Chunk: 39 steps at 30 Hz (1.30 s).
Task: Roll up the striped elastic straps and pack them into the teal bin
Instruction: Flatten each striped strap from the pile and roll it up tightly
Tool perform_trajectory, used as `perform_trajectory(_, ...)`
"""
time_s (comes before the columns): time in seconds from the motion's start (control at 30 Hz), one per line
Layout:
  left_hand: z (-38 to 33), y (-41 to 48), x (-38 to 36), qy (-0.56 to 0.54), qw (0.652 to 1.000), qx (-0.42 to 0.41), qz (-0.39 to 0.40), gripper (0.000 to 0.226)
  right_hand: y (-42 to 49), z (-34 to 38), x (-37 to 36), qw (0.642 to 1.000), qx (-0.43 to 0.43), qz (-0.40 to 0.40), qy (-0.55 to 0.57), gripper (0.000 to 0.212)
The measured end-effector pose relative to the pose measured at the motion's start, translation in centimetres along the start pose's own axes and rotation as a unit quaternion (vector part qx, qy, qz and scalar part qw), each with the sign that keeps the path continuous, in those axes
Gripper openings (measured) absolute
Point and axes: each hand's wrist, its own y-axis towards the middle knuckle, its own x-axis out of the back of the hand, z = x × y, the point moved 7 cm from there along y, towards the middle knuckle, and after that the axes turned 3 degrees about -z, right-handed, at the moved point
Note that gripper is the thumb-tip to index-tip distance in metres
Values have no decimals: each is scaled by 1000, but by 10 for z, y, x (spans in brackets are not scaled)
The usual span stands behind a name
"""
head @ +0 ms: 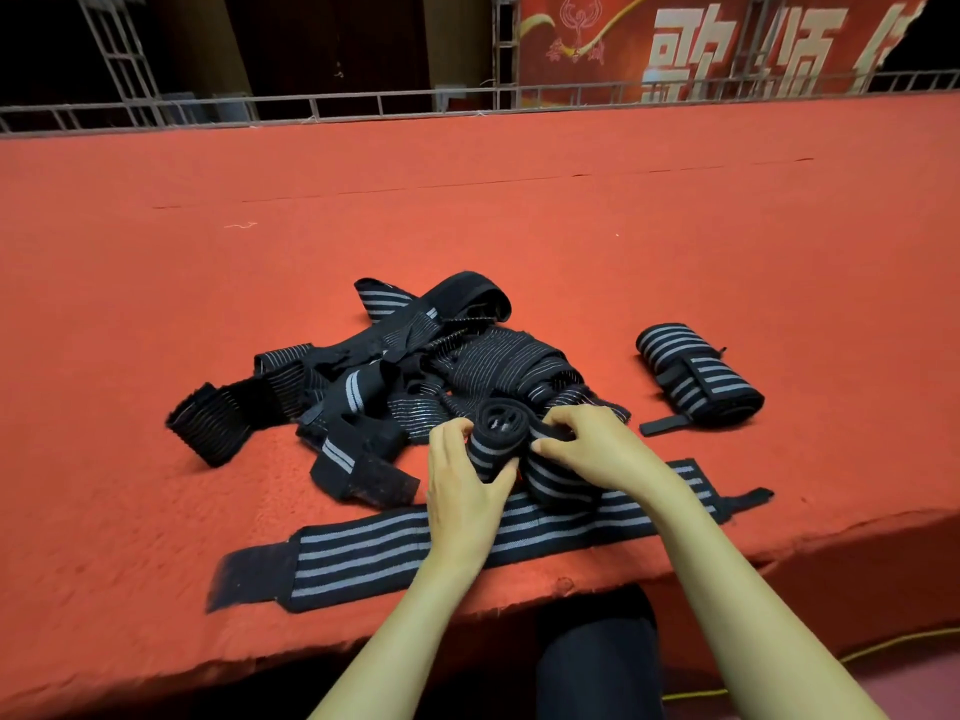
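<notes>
Two grips are clamped on one strap. My left grip curls its fingers round the left end of the half-rolled strap, with the thumb pressed on its near face. My right grip pinches the same roll from the right, fingers curled over its top. The roll sits just above the red carpeted stage, near its near edge, and its unwound tail drops under my right wrist. There it lies across a flat strap, which is stretched out left to right along that edge, black with grey stripes.

Just beyond the roll I see a heap of loose straps, tangled and overlapping, spreading far and left. To the right, apart from the heap, a finished roll lies on its side with a short black tab beside it.

At the far side of the stage runs a metal truss rail, with a red banner behind it at far right. A yellow cable lies on the floor at near right.
</notes>
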Motion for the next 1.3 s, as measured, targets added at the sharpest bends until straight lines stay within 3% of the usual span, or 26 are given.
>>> perform_trajectory(0.13,11,0,0,-40,997,73,4,50,-5,0,-4,1000,-6,27,-9,14)
perform_trajectory(0.27,11,11,10,-146,959,220,107,45,-6,-7,19,986,-43,41,154,14)
perform_trajectory(0.37,16,17,14,-121,933,275,195,29,-1,-27,32,986,-86,41,134,21)
perform_trajectory(0.5,31,15,4,-16,918,293,266,26,-2,-59,10,982,-147,98,68,19)
perform_trajectory(0.63,31,11,-12,70,918,249,301,48,-4,-72,-5,983,-172,60,0,28)
perform_trajectory(0.7,23,10,-12,119,931,211,272,60,-8,-60,-4,984,-126,10,-127,36)
perform_trajectory(0.77,5,7,-11,169,952,130,219,55,-14,-37,-6,980,-50,-33,-189,37)
perform_trajectory(0.9,-23,-1,-19,186,967,19,173,51,-30,-21,-25,999,-34,14,-26,16)
perform_trajectory(1.1,-30,-8,-24,137,976,-58,161,45,-40,-45,-34,993,-83,45,66,16)
perform_trajectory(1.3,-48,-26,-32,140,961,-187,146,53,-38,-43,-23,982,-137,-14,126,44)
